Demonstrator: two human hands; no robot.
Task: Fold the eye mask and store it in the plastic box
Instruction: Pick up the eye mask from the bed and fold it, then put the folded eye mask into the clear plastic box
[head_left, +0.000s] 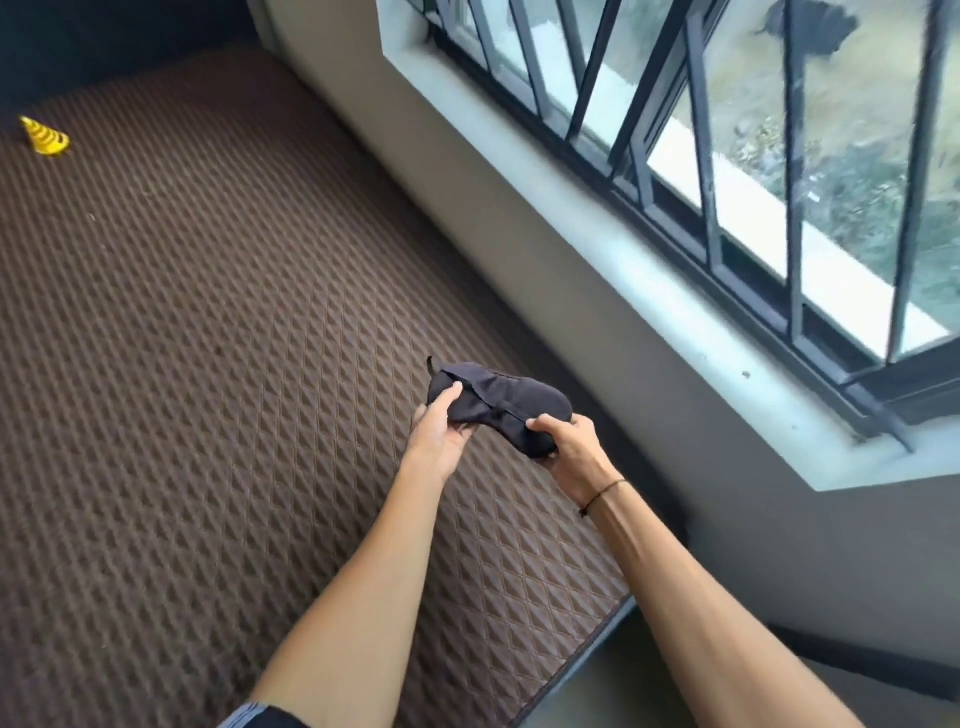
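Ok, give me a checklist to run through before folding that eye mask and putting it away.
1. Left hand grips one end of the eye mask: ok.
2. Right hand grips the other end: ok.
3. Mask held clear above the brown mat: ok.
4. Mask already folded: not ok, it is spread between the hands.
5. Strap tucked in: cannot tell.
6. Plastic box in view: not ok, none visible.
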